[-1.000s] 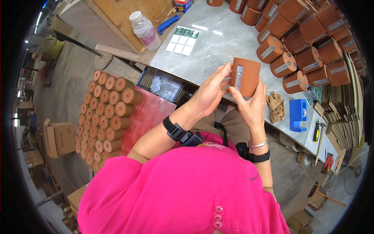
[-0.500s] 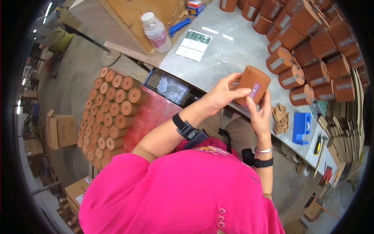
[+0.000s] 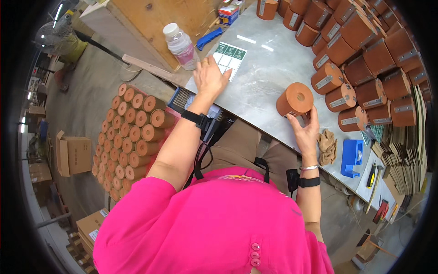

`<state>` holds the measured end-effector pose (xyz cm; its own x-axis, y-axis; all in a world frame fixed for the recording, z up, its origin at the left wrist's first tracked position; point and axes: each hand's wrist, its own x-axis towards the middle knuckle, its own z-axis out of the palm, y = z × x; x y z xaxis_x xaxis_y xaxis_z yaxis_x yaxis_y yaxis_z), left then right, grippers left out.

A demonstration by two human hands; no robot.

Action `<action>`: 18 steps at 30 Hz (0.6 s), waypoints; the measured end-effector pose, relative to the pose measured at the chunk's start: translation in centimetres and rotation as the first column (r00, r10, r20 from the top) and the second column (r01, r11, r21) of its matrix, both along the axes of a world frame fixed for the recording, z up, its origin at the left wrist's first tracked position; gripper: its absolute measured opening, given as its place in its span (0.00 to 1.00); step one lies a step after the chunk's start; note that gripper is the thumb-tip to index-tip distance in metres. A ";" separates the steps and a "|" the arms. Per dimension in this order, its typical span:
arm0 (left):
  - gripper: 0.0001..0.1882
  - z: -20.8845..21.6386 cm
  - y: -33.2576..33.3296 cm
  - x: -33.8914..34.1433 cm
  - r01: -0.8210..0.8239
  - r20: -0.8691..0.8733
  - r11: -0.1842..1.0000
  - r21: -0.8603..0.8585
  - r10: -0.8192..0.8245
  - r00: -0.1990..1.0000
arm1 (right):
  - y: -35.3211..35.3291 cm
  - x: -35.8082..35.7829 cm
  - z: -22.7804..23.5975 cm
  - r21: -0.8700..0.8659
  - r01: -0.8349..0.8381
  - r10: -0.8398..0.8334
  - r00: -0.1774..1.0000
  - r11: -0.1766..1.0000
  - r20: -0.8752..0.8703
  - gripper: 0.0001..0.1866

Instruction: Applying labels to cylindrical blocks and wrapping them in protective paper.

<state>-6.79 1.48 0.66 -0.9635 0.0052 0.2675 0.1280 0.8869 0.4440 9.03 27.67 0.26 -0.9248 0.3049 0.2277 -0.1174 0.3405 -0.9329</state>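
Observation:
My right hand (image 3: 306, 130) grips the lower side of a reddish-brown cylinder (image 3: 292, 102), thumb and fingers against it. The cylinder is tilted with its end up, showing a round recess in the middle. My left hand (image 3: 211, 78) lies over the near left part of a sheet of white and green labels (image 3: 238, 54) on the grey tabletop. Its thumb stands apart from the fingers and nothing shows between them; part of the sheet is hidden beneath. A clear bottle with a white cap (image 3: 181, 48) stands just left of that hand.
Stacked brown cylinders with metal plates (image 3: 340, 45) fill the far right of the grey table (image 3: 260, 64). Nearer lie crumpled tan gloves (image 3: 327, 147), a blue holder (image 3: 351, 157) and a hammer (image 3: 375, 187). More cylinders (image 3: 127, 132) sit on a red surface at left. A blue-handled tool (image 3: 209, 38) lies beyond.
My left hand has let go of the cylinder and moved far left to the label sheet. The right hand has turned the cylinder, so its end now faces up.

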 end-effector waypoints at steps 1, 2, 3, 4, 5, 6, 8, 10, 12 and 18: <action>0.37 1.0 0.1 0.0 -0.123 0.110 0.983 -0.136 0.138 0.984 | 0.1 0.0 -0.2 -0.028 -0.020 0.020 1.000 0.999 0.006 0.33; 0.37 0.7 0.2 -0.3 -0.113 0.112 0.984 -0.135 0.129 0.985 | 0.2 0.0 -0.5 -0.028 -0.009 0.010 1.000 1.000 0.009 0.35; 0.36 0.2 0.0 -0.7 -0.141 0.090 0.980 -0.142 0.155 0.984 | 0.1 0.2 -0.4 -0.026 -0.009 0.009 1.000 1.000 0.010 0.35; 0.34 -0.4 0.0 -1.0 -0.170 0.067 0.974 -0.149 0.182 0.981 | 0.1 0.4 -0.3 0.003 -0.009 0.009 1.000 1.000 0.008 0.35; 0.34 -0.9 0.0 -1.3 -0.171 0.067 0.974 -0.148 0.183 0.981 | 0.0 0.6 -0.2 0.032 -0.010 0.010 1.000 0.999 0.005 0.35; 0.32 -1.2 -0.3 -1.7 -0.167 0.090 0.983 -0.069 0.173 0.981 | -0.1 0.8 0.0 0.030 -0.017 0.017 1.000 0.999 0.001 0.35; 0.30 -2.0 -0.8 -1.8 -0.173 0.106 0.985 0.008 0.171 0.979 | -0.2 2.0 0.7 0.170 0.084 -0.078 0.996 0.982 -0.040 0.34; 0.23 -2.2 -0.8 -0.9 -0.079 0.107 0.952 0.297 0.049 0.993 | 0.0 3.1 1.4 0.189 0.136 -0.122 0.989 0.972 -0.084 0.33; 0.20 -1.4 -0.4 0.8 -0.077 0.186 0.755 0.651 -0.060 0.981 | -0.4 4.0 3.1 0.194 0.221 -0.194 0.970 0.956 -0.148 0.30; 0.24 4.3 1.5 7.8 -0.156 0.132 -0.008 0.988 -0.496 0.858 | -4.6 4.2 8.4 0.001 0.026 -0.026 0.992 1.000 -0.121 0.22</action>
<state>1.01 3.00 4.99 -0.9587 0.2453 -0.1442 -0.2453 -0.4561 0.8554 13.21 23.10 8.69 -0.8822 0.3274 0.3385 -0.2208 0.3473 -0.9114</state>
